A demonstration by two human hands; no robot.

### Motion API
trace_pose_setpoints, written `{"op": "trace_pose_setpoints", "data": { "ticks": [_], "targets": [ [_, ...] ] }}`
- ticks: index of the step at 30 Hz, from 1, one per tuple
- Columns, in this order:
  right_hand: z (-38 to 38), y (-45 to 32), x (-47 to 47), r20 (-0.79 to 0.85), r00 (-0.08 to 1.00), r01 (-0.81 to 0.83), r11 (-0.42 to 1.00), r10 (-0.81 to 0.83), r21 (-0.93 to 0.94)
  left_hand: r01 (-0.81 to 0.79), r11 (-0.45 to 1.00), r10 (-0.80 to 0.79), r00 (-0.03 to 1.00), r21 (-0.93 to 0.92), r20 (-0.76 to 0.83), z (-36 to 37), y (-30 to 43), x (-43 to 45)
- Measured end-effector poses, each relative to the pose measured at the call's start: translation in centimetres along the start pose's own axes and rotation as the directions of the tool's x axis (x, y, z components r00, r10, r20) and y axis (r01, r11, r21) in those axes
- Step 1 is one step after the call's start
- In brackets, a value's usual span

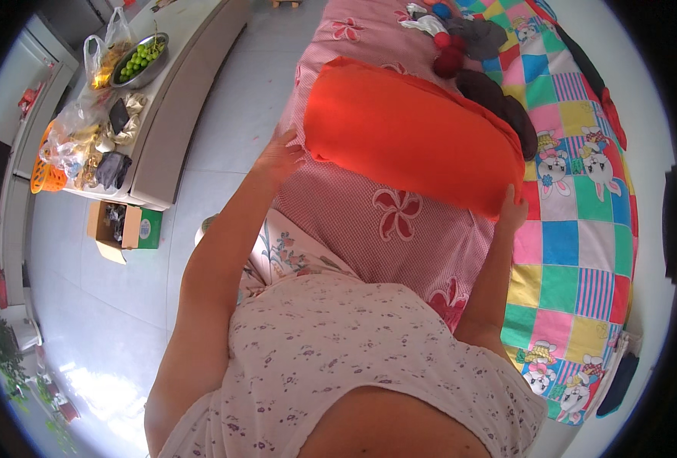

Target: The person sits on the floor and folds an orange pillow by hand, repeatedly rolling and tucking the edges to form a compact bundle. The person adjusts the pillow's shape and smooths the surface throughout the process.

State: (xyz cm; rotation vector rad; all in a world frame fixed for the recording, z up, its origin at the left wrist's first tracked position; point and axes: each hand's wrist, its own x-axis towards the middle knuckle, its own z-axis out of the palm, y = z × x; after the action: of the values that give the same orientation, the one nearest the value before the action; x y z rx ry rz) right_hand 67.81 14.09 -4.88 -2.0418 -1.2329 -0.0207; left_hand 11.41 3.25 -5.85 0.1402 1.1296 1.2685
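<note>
A smooth, folded orange-red cloth (407,131) lies across a pink patterned cover (338,212) in front of me. My left hand (280,156) is beside its left end, slightly blurred, fingers spread and holding nothing. At the cloth's near right corner, my right hand (513,210) grips the edge, with part of the fingers hidden. Behind the cloth's far right edge rests a dark brown bundle of fabric (501,109).
A checkered rabbit-print cloth (561,240) runs along the wall side. Rolled garments (453,51) lie at the far end. Left, across the grey floor (229,114), a table (169,114) bears a metal bowl (125,83) of green fruit and plastic bags. An open cardboard box (104,226) sits below.
</note>
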Motion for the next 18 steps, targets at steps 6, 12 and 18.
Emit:
{"op": "trace_pose_setpoints", "data": {
  "ticks": [6, 12, 18],
  "targets": [
    [-2.1, -0.3, -3.1, 0.651, 0.705, -0.687, 0.498, 0.282, 0.529, -0.040, 0.999, 0.036, 0.985, 0.018, 0.170, 2.4, -0.8, 1.0],
    [-0.9, 0.8, -3.4, 0.774, 0.633, -0.765, 0.170, 0.015, 0.622, -0.138, 0.990, 0.144, 0.960, -0.041, 0.240, 4.5, -1.5, 2.6],
    [1.5, -1.9, -3.0, 0.749, 0.660, -0.751, 0.041, 0.065, 0.659, -0.039, 0.979, 0.076, 0.981, -0.202, 0.180, 4.9, -0.6, 4.8]
  ]
}}
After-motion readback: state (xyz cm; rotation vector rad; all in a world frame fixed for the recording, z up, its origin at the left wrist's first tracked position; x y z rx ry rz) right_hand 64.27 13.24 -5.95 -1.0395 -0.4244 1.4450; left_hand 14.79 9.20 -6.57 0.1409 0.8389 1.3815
